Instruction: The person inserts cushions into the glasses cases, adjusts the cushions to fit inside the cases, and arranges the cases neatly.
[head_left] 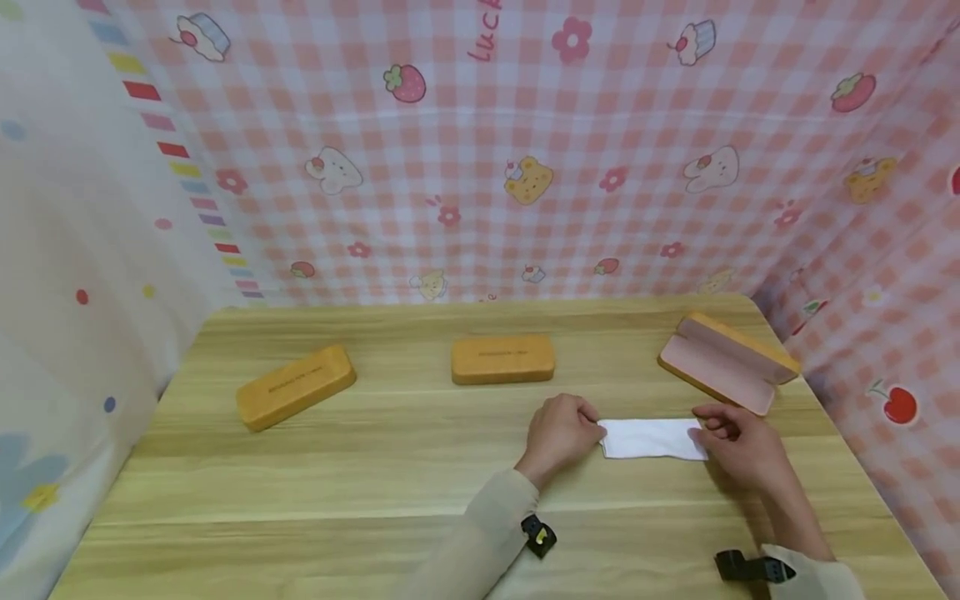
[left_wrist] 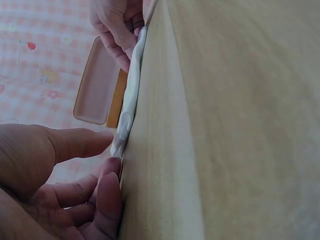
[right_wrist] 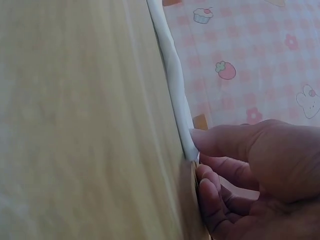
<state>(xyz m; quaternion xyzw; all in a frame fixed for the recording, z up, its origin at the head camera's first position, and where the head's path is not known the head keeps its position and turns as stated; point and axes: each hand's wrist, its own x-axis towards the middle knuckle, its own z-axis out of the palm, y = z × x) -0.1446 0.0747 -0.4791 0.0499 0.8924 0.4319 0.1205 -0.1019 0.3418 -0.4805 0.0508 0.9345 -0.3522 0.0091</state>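
A white folded cloth [head_left: 652, 439] lies as a narrow strip on the wooden table, in front of an open eyeglass case. At its left end my left hand [head_left: 562, 435] pinches the corner between thumb and fingers. My right hand [head_left: 742, 446] pinches the opposite end, its thumb [right_wrist: 220, 141] on top of the fold. From the left wrist, the cloth [left_wrist: 131, 90] shows edge-on as a soft, layered roll low over the tabletop. The open eyeglass case [head_left: 720, 367] has a pink lining and stands just behind my right hand, with nothing inside it.
Two closed tan eyeglass cases lie farther left: one case [head_left: 502, 360] at the back middle, another case [head_left: 296, 388] angled at the left. A pink checked curtain [head_left: 480, 167] hangs behind the table [head_left: 300, 500], and more fabric hangs at both sides.
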